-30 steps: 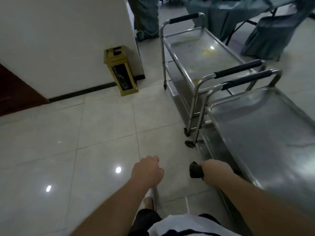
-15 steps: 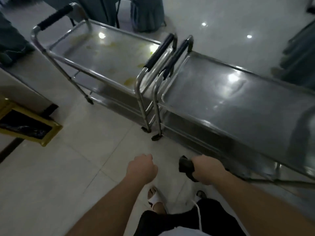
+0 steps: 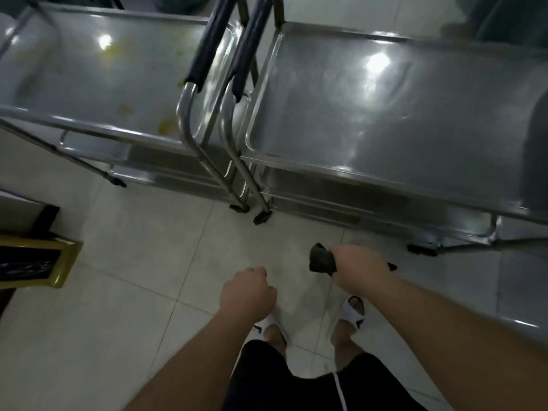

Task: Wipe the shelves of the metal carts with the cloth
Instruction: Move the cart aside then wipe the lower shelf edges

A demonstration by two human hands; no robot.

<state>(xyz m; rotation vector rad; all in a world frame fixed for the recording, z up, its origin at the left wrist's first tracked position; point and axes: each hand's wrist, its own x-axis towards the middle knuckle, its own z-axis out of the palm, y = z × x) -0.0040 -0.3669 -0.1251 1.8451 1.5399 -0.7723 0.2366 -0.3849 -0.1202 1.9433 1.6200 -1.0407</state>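
The right hand (image 3: 360,266) grips the dark cloth (image 3: 321,259) bunched and ready, the left hand (image 3: 247,293) beside it is clenched, seemingly on nothing, and beyond the grip both metal carts (image 3: 385,114) wait, the left shelf (image 3: 118,81) stained.

Left cart (image 3: 98,72) cut off at nine and twelve o'clock, right cart (image 3: 400,114) cut off at three o'clock, cloth (image 3: 321,259) mostly hidden inside right hand (image 3: 360,269), gold bin (image 3: 63,262) cut off at nine o'clock, lower shelves largely hidden under top shelves
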